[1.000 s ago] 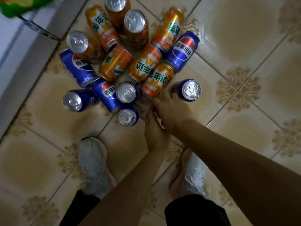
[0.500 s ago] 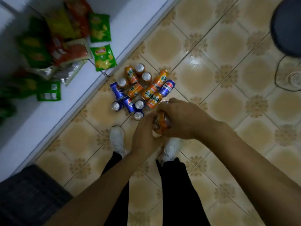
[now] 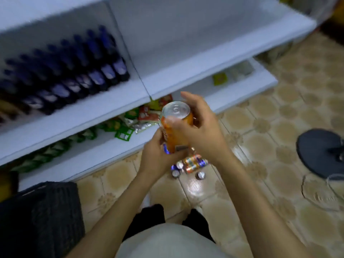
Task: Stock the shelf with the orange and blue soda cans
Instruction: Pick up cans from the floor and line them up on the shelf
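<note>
White shelving blurred behind; my left hand and right hand both gripped one upright orange aluminium soda can, hiding its label.

A shop: white shelves stocked with bottles, snack packets.

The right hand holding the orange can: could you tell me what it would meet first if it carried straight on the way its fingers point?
Probably the white shelf edge just beyond the right hand; depth is unclear.
</note>
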